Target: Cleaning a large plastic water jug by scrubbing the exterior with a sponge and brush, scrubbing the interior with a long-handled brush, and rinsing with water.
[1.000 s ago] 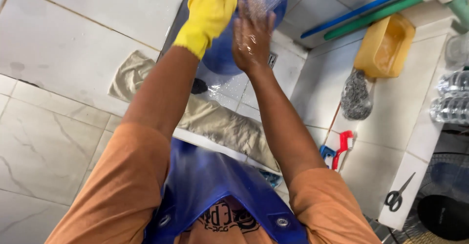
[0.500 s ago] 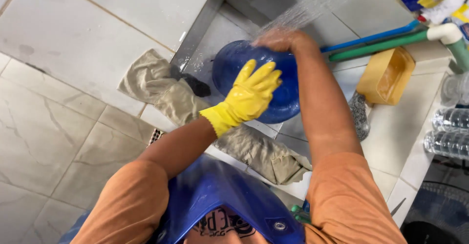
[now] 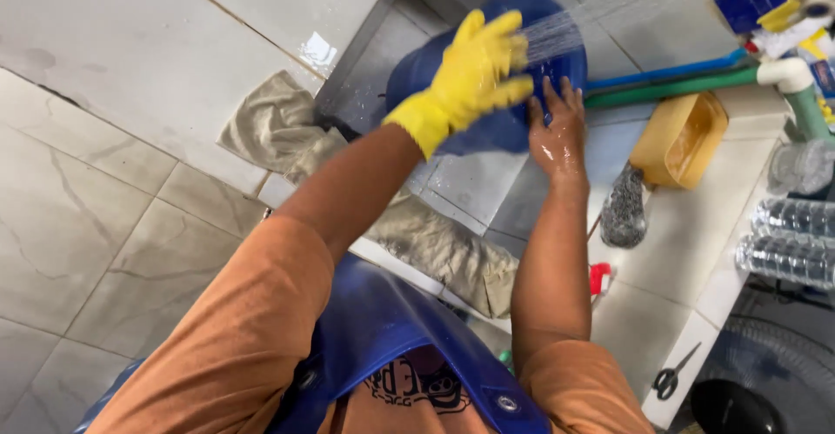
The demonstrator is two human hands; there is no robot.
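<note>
A big blue water bottle is held up over a tiled wash area. My left hand, in a yellow rubber glove, lies flat over its side with fingers spread. My bare, wet right hand presses against its right underside. A spray of water comes from the upper right and hits the bottle between my hands. I wear an orange shirt and a blue apron.
A beige cloth lies on the tile step. On the right are a yellow tub, a dark scouring pad, green and blue pipes, clear plastic bottles and scissors.
The gloved left hand slid from the bottle's front up onto its top. The right hand came down from the bottle's far side to its right underside. The view shifted.
</note>
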